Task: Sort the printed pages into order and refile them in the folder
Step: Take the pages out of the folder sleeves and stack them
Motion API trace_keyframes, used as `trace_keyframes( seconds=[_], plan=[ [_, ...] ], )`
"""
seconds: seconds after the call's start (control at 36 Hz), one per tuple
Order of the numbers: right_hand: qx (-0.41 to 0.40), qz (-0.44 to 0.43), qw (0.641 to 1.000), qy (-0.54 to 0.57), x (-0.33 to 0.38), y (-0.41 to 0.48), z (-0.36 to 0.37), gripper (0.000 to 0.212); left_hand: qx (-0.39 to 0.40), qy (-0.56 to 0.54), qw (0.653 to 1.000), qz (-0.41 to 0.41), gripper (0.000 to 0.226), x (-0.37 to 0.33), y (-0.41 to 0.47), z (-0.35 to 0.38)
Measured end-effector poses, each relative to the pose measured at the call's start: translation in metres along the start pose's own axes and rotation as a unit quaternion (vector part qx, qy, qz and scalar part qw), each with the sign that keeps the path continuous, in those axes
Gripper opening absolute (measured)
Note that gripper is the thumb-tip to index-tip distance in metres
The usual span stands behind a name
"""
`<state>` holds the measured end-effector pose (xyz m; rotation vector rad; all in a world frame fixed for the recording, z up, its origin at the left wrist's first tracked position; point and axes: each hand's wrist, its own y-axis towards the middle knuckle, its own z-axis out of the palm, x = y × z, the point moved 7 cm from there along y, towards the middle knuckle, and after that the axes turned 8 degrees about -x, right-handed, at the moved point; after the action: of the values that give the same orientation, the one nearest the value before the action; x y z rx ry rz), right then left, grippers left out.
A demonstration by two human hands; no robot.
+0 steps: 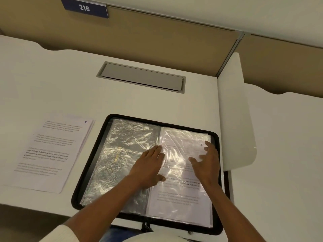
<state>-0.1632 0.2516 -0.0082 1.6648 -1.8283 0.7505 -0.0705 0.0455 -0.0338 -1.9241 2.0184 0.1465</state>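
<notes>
Presses left hand (148, 165) flat beside the spine of open black zip-edged folder of clear plastic sleeves (216, 227), fingers (157, 149) straight and together, seemingly to hold it flat. Rests right hand (206, 161) on sleeved printed page 4 (176, 194), fingers (208, 145) spread, slightly bent, gripping nothing. Leaves loose white page stack (52, 151), topped 7, left of folder, apparently awaiting filing.

White numerals "216" stand on the blue sign (84, 8) on the partition (157, 35) beyond the tabletop's (52, 84) far left corner. The loose stack of pages (52, 151) near the left edge bears "7" at its top right corner. The sleeved page (178, 189) in the folder (90, 165) bears "4". Body print is illegible.
</notes>
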Motion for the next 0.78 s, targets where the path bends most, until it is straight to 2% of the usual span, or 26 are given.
trace_keyframes(
  seconds=[0.08, 0.14, 0.19, 0.28, 0.33, 0.39, 0.5, 0.58, 0.67, 0.72, 0.78],
  plan=[
    [0.008, 0.062, 0.998, 0.028, -0.002, -0.002, -0.008, 0.099, 0.003, -0.012, 1.0, -0.008, 0.089, 0.002, 0.001, -0.002],
    [0.042, 0.146, 0.986, 0.071, -0.009, -0.005, -0.009, 0.106, -0.003, -0.034, 0.999, -0.018, 0.08, 0.002, 0.001, -0.008],
    [0.098, 0.243, 0.953, 0.155, -0.013, -0.011, -0.005, 0.103, -0.028, -0.079, 0.996, -0.038, 0.071, 0.002, 0.002, -0.015],
    [0.211, 0.309, 0.878, 0.298, 0.007, -0.022, 0.003, 0.075, -0.095, -0.179, 0.974, -0.099, 0.065, 0.002, 0.001, -0.028],
    [0.255, 0.3, 0.856, 0.336, 0.026, -0.029, 0.006, 0.064, -0.138, -0.245, 0.948, -0.147, 0.063, 0.003, -0.001, -0.039],
    [0.283, 0.254, 0.861, 0.336, 0.046, -0.032, 0.007, 0.059, -0.154, -0.308, 0.917, -0.2, 0.069, 0.002, -0.005, -0.052],
    [0.329, 0.204, 0.83, 0.402, 0.084, -0.041, 0.021, 0.054, -0.137, -0.405, 0.863, -0.269, 0.075, -0.001, -0.009, -0.081],
    [0.362, 0.162, 0.804, 0.443, 0.104, -0.046, 0.035, 0.061, -0.106, -0.463, 0.83, -0.294, 0.083, 0.002, -0.015, -0.093],
    [0.403, 0.129, 0.776, 0.468, 0.119, -0.052, 0.048, 0.079, -0.078, -0.491, 0.82, -0.285, 0.075, 0.008, -0.017, -0.109],
    [0.42, 0.11, 0.769, 0.47, 0.126, -0.056, 0.054, 0.083, -0.067, -0.495, 0.818, -0.287, 0.059, 0.021, -0.019, -0.114],
    [0.428, 0.092, 0.769, 0.465, 0.13, -0.058, 0.058, 0.081, -0.099, -0.459, 0.829, -0.305, 0.037, 0.044, -0.022, -0.117]
  ],
)
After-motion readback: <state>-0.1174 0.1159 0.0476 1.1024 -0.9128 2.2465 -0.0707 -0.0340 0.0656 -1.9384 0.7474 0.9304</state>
